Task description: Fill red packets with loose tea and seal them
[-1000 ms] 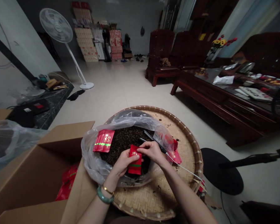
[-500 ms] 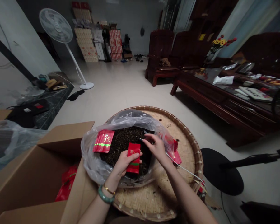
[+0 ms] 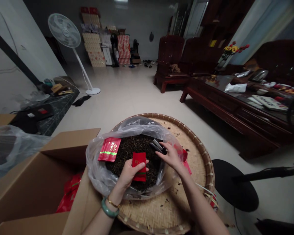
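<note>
My left hand [image 3: 130, 172] is closed on a red tea packet [image 3: 139, 160] with a green stripe, thumb across its front. Beyond and to the right, my right hand [image 3: 171, 154] grips a small black-and-silver tool [image 3: 157, 146], wedge-shaped; its exact kind is unclear. Both hands are over a clear plastic bag [image 3: 94, 176] filled with dark loose tea leaves [image 3: 129, 145]. On the leaves at the left lies a stack of red packets [image 3: 109, 149]. The bag rests on a round woven bamboo tray [image 3: 159, 213].
An open cardboard box [image 3: 71, 140] with red packets [image 3: 70, 192] inside stands at my left. More red packets [image 3: 185, 155] lie on the tray's right side, near a white cord [image 3: 205, 189]. Farther right are a black round base [image 3: 235, 186] and a low wooden table [image 3: 218, 107].
My right hand has turned and shifted slightly right, and the black-and-silver tool now shows clearly in its fingers. My left hand still holds the packet, slightly more tilted back.
</note>
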Motion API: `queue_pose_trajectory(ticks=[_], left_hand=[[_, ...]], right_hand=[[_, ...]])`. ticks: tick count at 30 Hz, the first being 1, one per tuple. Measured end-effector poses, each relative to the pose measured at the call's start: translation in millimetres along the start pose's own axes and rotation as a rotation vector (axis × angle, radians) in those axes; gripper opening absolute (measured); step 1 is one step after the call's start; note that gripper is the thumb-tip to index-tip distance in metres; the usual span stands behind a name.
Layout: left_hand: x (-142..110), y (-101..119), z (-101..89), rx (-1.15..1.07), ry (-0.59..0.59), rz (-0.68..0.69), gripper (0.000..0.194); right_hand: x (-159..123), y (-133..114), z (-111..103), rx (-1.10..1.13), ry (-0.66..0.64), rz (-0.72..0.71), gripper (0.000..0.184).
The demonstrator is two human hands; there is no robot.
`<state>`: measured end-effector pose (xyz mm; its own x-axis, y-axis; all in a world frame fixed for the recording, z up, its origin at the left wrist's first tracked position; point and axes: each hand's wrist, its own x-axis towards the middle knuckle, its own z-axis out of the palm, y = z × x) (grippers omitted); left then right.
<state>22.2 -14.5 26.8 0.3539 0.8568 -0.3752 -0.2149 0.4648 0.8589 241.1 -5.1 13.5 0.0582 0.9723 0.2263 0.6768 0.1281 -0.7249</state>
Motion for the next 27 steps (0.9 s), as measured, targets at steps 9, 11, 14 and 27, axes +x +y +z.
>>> queue_pose_trajectory(ticks=[9,11,14,27], left_hand=[[1,0,2.8,0.229,-0.058,0.074,0.042],[1,0,2.6,0.278,-0.071,0.11,0.038],[1,-2,1.1,0.324,-0.071,0.15,0.031],[0,-2,0.9,0.302,-0.079,0.009,0.03]], right_hand=[[-5,-63,-42,0.08,-0.423,-0.17,0.046],[-4,-72,-39,0.044,-0.453,-0.195,0.043],[-3,-80,-35,0.04,-0.464,-0.199,0.037],[-6,-77,-25,0.032,-0.39,-0.195,0.024]])
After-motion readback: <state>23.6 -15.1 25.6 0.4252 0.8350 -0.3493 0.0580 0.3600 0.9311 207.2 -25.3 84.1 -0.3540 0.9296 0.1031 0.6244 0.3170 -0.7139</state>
